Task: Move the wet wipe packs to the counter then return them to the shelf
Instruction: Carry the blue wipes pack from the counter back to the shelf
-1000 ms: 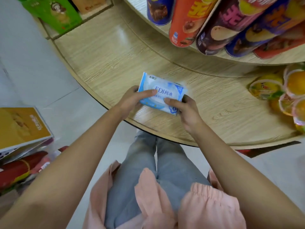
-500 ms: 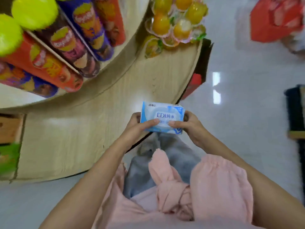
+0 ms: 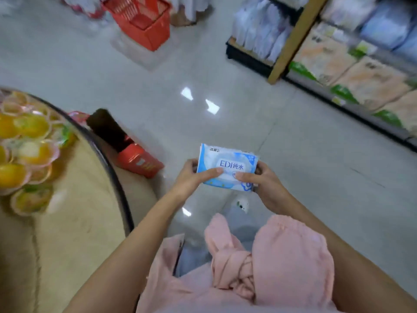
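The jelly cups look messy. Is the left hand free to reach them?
Probably not yet: the left hand, with the right hand, grips the wet wipe pack; nothing else blocks the jelly cups.

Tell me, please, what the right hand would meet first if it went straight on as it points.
Likely the left hand, gripping the same wet wipe pack opposite; depth is unclear.

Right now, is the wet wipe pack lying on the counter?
No, the left hand and the right hand hold the wet wipe pack above the floor.
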{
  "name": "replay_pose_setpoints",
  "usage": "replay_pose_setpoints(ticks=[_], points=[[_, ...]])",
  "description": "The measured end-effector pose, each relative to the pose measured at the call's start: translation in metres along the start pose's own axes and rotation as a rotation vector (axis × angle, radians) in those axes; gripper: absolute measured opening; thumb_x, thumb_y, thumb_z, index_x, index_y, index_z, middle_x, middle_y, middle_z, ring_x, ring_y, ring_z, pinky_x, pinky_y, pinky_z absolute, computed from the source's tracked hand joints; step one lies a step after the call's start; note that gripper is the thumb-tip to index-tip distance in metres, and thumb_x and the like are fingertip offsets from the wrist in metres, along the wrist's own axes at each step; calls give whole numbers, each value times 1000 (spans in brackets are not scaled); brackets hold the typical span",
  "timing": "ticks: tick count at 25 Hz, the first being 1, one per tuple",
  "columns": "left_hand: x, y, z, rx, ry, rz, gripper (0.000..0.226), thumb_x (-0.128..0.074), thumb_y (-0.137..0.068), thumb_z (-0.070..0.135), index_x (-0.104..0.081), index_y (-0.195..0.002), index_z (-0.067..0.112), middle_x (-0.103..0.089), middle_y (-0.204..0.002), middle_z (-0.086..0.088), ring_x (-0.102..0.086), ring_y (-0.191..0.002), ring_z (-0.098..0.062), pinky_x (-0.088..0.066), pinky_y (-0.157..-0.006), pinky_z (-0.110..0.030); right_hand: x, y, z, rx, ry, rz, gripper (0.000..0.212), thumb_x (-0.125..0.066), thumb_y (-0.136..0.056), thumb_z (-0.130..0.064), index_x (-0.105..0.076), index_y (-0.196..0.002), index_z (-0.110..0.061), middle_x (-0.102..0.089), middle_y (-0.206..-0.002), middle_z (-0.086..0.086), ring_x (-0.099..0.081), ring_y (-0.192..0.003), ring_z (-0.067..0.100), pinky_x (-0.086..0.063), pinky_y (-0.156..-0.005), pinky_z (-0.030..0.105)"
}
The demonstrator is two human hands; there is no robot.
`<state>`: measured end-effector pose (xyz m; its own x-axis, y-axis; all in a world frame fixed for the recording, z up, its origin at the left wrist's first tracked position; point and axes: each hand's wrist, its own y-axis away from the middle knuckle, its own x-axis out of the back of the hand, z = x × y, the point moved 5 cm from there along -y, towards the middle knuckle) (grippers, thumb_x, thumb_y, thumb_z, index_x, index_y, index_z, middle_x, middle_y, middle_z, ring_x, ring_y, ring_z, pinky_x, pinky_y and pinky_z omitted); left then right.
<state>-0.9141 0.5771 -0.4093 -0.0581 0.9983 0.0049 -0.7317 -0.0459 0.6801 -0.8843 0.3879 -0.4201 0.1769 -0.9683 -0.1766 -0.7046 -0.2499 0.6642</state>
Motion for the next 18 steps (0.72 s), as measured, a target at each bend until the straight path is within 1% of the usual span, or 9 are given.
replay_pose_setpoints(ticks=[2, 3, 6, 8, 12, 14, 16, 17, 18], points=[[-50, -32, 35, -11, -57, -61, 67, -84, -63, 38, -50, -114, 11, -65, -109, 1, -63, -89, -4, -48, -70, -13, 50, -2, -25, 18, -58, 88, 64, -80, -55, -15, -59, -116, -10, -70, -109, 6, -69, -85, 16, -53, -64, 26], [-76, -47, 55, -24, -82, -104, 73, -84, -57, 43, -50, -114, 12, -65, -110, 1, -63, -90, -4, -47, -71, -14, 77, -4, -39, 31, -82, 137, 65, -80, -55, -16, -58, -116, -11, -70, -110, 6, -69, -86, 17, -54, -67, 29], [-156, -90, 116, -87, -156, -236, 91, -81, -41, 54, -53, -116, 10, -66, -114, -2, -65, -98, -12, -51, -86, -28, 155, -8, -93, 100, -154, 267, 64, -80, -53, -13, -59, -113, -12, -70, -107, 4, -69, -86, 19, -54, -76, 35], [-197, -115, 153, -98, -182, -293, 93, -80, -41, 54, -51, -117, 11, -65, -115, 0, -64, -105, -14, -49, -95, -34, 195, -14, -128, 157, -179, 318, 58, -79, -53, -12, -61, -108, -13, -71, -100, 1, -70, -81, 16, -57, -69, 31], [-258, -161, 207, -105, -237, -381, 92, -79, -41, 53, -49, -118, 13, -63, -117, 1, -63, -107, -14, -49, -96, -34, 254, -36, -173, 216, -250, 414, 58, -78, -52, -10, -61, -108, -11, -70, -98, 2, -70, -76, 14, -54, -59, 26], [-282, -194, 236, -108, -279, -420, 81, -81, -48, 49, -50, -114, 15, -63, -116, 1, -63, -105, -14, -49, -96, -35, 276, -58, -197, 233, -282, 459, 61, -79, -52, -11, -60, -109, -10, -70, -101, 4, -70, -76, 14, -54, -59, 25], [-309, -231, 273, -133, -309, -482, 53, -81, -60, 37, -53, -101, 20, -65, -111, 1, -64, -99, -13, -50, -94, -33, 300, -83, -224, 254, -329, 520, 65, -80, -51, -12, -59, -113, -9, -70, -106, 6, -70, -79, 16, -55, -62, 28], [-323, -245, 294, -154, -319, -506, 46, -81, -62, 34, -53, -97, 23, -65, -109, 1, -64, -97, -13, -50, -93, -32, 311, -93, -240, 272, -349, 547, 67, -81, -51, -13, -59, -114, -8, -70, -108, 7, -70, -81, 17, -56, -65, 30], [-336, -257, 319, -175, -333, -526, 48, -82, -59, 36, -53, -96, 24, -65, -110, 1, -64, -98, -13, -50, -92, -32, 323, -101, -259, 296, -367, 572, 68, -81, -52, -13, -59, -115, -8, -70, -110, 7, -70, -84, 20, -56, -67, 32]])
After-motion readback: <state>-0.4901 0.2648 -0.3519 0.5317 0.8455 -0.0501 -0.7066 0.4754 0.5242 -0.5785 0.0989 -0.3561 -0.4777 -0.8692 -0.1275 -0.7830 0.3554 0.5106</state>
